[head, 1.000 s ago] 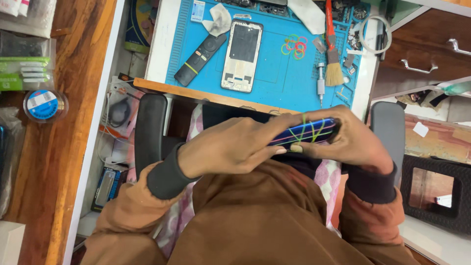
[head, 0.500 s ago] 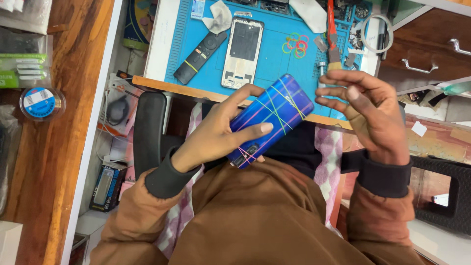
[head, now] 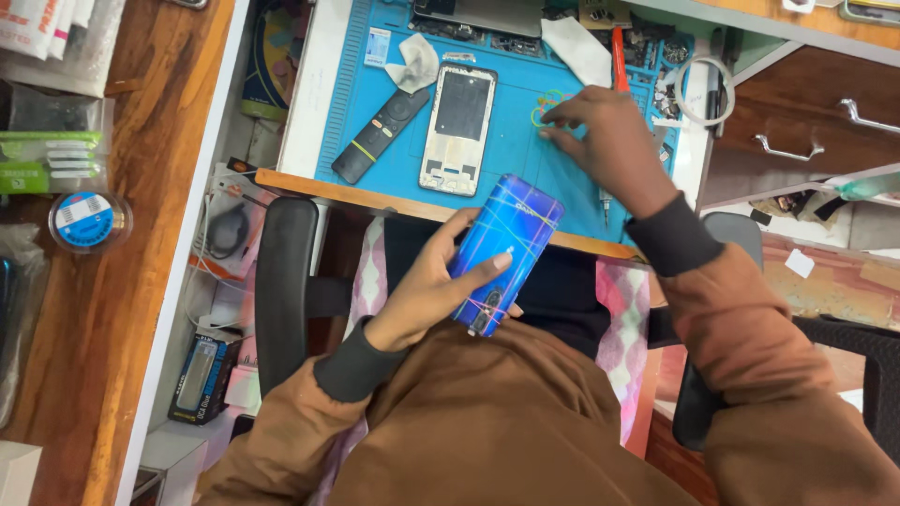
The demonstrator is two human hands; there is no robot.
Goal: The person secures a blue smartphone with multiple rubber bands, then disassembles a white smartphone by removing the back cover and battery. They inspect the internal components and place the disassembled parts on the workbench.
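Observation:
My left hand (head: 427, 290) holds a blue phone (head: 506, 245) with its glossy back up, over my lap, just below the desk's front edge. Thin rubber bands cross the phone's lower end. My right hand (head: 605, 141) reaches out over the blue work mat (head: 511, 141), fingertips down on a small heap of coloured rubber bands (head: 546, 103). Whether the fingers pinch a band I cannot tell. A bare phone frame (head: 459, 129) lies on the mat left of that hand.
A black remote (head: 380, 136) and a crumpled cloth (head: 412, 67) lie on the mat's left side. A red-handled tool (head: 619, 47), a tape ring (head: 698, 89) and small parts sit at the back right. Chair armrests (head: 286, 290) flank me; a wooden shelf (head: 103, 281) runs along the left.
My right hand let go of the phone and moved up onto the mat to the rubber bands. The left hand turned the phone from flat across to upright and keeps holding it alone.

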